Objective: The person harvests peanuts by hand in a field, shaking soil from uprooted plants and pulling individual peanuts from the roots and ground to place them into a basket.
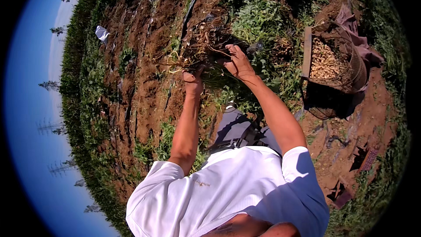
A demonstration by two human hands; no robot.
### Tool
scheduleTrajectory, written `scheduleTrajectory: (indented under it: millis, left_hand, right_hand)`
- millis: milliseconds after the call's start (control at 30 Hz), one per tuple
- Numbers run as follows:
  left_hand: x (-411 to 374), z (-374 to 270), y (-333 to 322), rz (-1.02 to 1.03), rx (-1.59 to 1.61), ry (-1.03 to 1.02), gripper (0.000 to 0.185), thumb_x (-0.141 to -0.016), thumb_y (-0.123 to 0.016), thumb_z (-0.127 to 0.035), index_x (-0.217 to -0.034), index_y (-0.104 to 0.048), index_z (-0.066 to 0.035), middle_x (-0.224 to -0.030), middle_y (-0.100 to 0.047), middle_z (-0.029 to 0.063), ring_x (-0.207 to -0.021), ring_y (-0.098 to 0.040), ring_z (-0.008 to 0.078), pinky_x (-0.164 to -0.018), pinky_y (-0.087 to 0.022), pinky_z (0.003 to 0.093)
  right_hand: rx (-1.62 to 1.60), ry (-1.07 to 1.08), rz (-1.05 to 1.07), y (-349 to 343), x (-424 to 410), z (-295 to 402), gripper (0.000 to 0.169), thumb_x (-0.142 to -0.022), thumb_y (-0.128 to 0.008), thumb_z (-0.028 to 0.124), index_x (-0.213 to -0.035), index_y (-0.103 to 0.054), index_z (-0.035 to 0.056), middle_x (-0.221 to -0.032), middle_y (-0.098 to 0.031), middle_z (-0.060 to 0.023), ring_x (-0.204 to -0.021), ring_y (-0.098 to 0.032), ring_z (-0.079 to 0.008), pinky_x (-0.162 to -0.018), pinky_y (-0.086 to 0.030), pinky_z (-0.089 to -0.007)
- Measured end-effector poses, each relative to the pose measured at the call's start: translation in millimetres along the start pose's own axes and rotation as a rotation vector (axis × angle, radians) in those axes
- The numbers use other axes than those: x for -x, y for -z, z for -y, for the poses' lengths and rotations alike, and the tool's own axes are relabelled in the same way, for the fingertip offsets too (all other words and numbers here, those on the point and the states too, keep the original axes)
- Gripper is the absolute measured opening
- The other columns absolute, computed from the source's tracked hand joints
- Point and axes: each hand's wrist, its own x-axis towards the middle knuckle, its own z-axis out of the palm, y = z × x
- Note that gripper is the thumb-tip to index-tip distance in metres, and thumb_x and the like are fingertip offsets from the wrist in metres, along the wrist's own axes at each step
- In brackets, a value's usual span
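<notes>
A tangled bunch of uprooted plants [197,47], brown roots and dry stems outward, hangs in front of me over the soil. My left hand [193,80] is closed on its stems at the lower edge. Beside the bunch on the right, my right hand [239,62] has its fingers spread and partly curled near a thin root; whether they touch it is unclear. To the right stands a round wire-mesh basket [357,75] with a wooden board [307,52] across its rim. Many light-brown peanuts in their shells [324,60] lie inside it.
Green leafy plants [258,19] lie heaped beyond my right hand. Strips of plastic film [194,1] run along the soil. Brownish cloth [353,29] drapes the basket's far side. A red plastic crate-like object [368,159] lies at the lower right, and a white bag-like thing [102,34] at the far left.
</notes>
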Motion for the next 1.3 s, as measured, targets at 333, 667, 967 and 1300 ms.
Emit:
scheduleTrajectory:
  millis: [333,667,967,1300]
  left_hand:
    - [18.0,-19.7,-12.8,-0.111,0.968,0.634,0.036,-0.084,-0.062,0.008,-0.119,-0.058,0.0,-0.104,-0.067,0.0076,-0.092,-0.065,0.0225,-0.09,-0.052,0.0369]
    - [28.1,-7.2,37.9,0.16,0.339,0.528,0.034,-0.095,-0.056,-0.011,-0.128,-0.057,-0.003,-0.123,-0.063,0.0094,-0.109,-0.063,0.029,-0.093,-0.05,0.0468]
    - [-17.6,-25.5,42.2,0.194,0.449,0.196,0.03,-0.102,-0.053,-0.026,-0.107,-0.068,0.0,-0.085,-0.055,0.003,-0.083,-0.055,0.0221,-0.082,-0.046,0.0355]
    - [-63.2,-59.8,59.3,0.305,0.099,-0.158,0.072,-0.097,-0.038,-0.063,-0.095,-0.074,-0.002,-0.091,-0.063,0.0075,-0.094,-0.053,0.0266,-0.085,-0.042,0.0407]
  right_hand:
    - [-0.409,-0.408,0.214,79.0,-6.3,34.1,0.031,-0.103,-0.054,0.033,-0.096,-0.056,0.0035,-0.069,-0.049,-0.001,-0.061,-0.044,-0.0129,-0.056,-0.038,-0.029]
    - [0.763,-0.987,-0.222,326.6,-5.6,-63.8,0.073,-0.094,-0.063,0.043,-0.153,-0.033,0.0121,-0.148,-0.04,-0.0233,-0.132,-0.047,-0.0395,-0.105,-0.043,-0.0517]
    - [-0.226,-0.395,0.402,188.2,-14.0,10.3,0.057,-0.09,-0.069,0.028,-0.141,-0.053,0.0073,-0.139,-0.057,-0.0106,-0.128,-0.054,-0.0228,-0.108,-0.042,-0.037]
    - [-0.267,-0.666,0.545,105.8,-12.4,-0.4,0.062,-0.086,-0.073,0.022,-0.136,-0.052,-0.007,-0.139,-0.056,-0.0197,-0.126,-0.056,-0.0264,-0.108,-0.041,-0.0349]
